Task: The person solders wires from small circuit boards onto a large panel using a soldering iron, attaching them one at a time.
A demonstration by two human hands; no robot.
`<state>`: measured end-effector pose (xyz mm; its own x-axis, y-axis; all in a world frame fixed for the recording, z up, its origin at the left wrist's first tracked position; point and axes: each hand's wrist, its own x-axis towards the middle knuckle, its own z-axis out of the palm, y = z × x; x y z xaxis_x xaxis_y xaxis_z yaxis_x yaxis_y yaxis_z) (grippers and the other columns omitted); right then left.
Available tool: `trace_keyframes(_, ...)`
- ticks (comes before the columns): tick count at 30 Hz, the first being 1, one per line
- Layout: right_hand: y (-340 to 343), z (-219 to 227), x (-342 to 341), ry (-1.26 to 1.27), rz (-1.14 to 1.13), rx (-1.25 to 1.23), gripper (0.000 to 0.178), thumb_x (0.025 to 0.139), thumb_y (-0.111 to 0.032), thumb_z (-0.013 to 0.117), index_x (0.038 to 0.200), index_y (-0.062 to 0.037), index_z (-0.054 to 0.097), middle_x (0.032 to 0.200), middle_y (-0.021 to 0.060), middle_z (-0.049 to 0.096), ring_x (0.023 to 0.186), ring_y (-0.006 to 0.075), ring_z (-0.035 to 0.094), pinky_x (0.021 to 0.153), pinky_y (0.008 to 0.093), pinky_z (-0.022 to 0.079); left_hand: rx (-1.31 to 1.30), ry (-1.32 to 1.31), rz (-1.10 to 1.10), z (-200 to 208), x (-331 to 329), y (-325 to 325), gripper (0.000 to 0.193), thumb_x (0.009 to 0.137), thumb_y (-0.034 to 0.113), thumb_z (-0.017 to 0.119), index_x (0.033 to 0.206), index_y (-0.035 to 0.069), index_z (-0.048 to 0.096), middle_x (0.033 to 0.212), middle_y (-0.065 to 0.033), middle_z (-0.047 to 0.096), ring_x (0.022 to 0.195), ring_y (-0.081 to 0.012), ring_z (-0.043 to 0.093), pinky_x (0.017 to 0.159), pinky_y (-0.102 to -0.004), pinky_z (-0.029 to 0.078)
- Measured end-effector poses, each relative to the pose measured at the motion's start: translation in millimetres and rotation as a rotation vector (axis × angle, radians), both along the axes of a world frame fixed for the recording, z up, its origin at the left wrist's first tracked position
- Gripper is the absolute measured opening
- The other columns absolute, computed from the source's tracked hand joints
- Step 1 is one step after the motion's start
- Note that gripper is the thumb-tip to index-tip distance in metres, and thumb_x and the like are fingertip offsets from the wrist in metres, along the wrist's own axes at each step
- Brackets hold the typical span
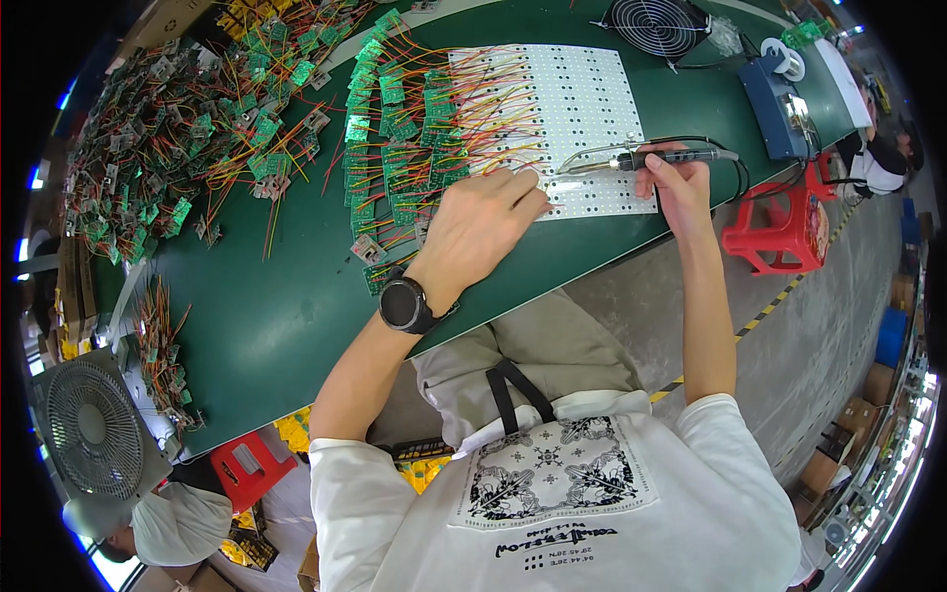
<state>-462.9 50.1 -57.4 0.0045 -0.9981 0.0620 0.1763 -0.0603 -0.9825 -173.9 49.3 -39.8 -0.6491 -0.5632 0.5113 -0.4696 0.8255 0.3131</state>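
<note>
My right hand (679,189) grips a soldering iron (681,156) with a thin metal feed tube along it. Its tip points left, onto the lower part of a white perforated LED panel (592,109). Close to that tip, my left hand (488,222) reaches over the panel's left edge, its fingers pinched together. What they pinch is too small and hidden to make out. Red and yellow wires (493,118) link the panel's left side to rows of small green circuit boards (395,183). Part of the lower rows lies behind my left hand and wrist.
A large heap of wired circuit boards (148,148) covers the table's left end. A black round fan (656,25), a blue soldering station (774,104) and a solder spool (784,61) stand at the back right. Red stools (779,232) flank the green table (266,335).
</note>
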Motion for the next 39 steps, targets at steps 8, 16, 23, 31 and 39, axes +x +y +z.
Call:
trace_keyframes(8,1.9,-1.8,-1.3,0.038,0.016,-0.025,0.018,0.086,-0.004,0.065,0.100,0.0076,0.062,0.072,0.0110,0.064,0.059,0.0177,0.062,0.053,0.0276,0.047,0.055,0.022,0.002,3.9,0.6,-0.7,0.011,0.082,0.014,0.069,0.082,0.005,0.063,0.079,-0.0079,0.057,0.070,-0.0266,0.060,0.061,-0.0380,0.048)
trace_keyframes(16,1.8,-4.0,-1.0,0.060,0.041,-0.055,0.017,0.086,-0.003,0.065,0.099,0.0075,0.062,0.072,0.0115,0.063,0.058,0.0177,0.062,0.053,0.0277,0.047,0.068,0.082,0.118,0.1,1.6,1.1,0.010,0.082,0.014,0.070,0.083,0.005,0.065,0.076,-0.0073,0.056,0.063,-0.0275,0.059,0.052,-0.0380,0.047)
trace_keyframes(23,2.6,-2.7,0.2,0.064,0.048,-0.041,0.017,0.085,-0.002,0.065,0.099,0.0079,0.062,0.072,0.0120,0.064,0.059,0.0185,0.063,0.053,0.0279,0.048,0.059,0.109,0.143,-0.7,1.1,1.2,0.010,0.082,0.013,0.070,0.081,0.005,0.064,0.075,-0.0065,0.056,0.061,-0.0269,0.059,0.052,-0.0376,0.046)
trace_keyframes(31,2.4,-5.0,-2.2,0.073,0.056,-0.043,0.018,0.085,-0.002,0.065,0.100,0.0079,0.062,0.073,0.0128,0.065,0.059,0.0196,0.064,0.053,0.0283,0.049,0.076,0.095,0.126,0.7,2.4,1.3,0.010,0.082,0.014,0.070,0.082,0.006,0.065,0.074,-0.0066,0.056,0.060,-0.0271,0.058,0.051,-0.0377,0.045)
trace_keyframes(39,2.9,-3.8,0.1,0.065,0.048,-0.041,0.018,0.086,-0.002,0.065,0.100,0.0076,0.062,0.073,0.0129,0.065,0.060,0.0199,0.064,0.054,0.0285,0.050,0.066,0.095,0.129,-1.6,1.6,0.6,0.010,0.082,0.014,0.070,0.081,0.005,0.064,0.074,-0.0069,0.056,0.060,-0.0275,0.058,0.051,-0.0380,0.045)
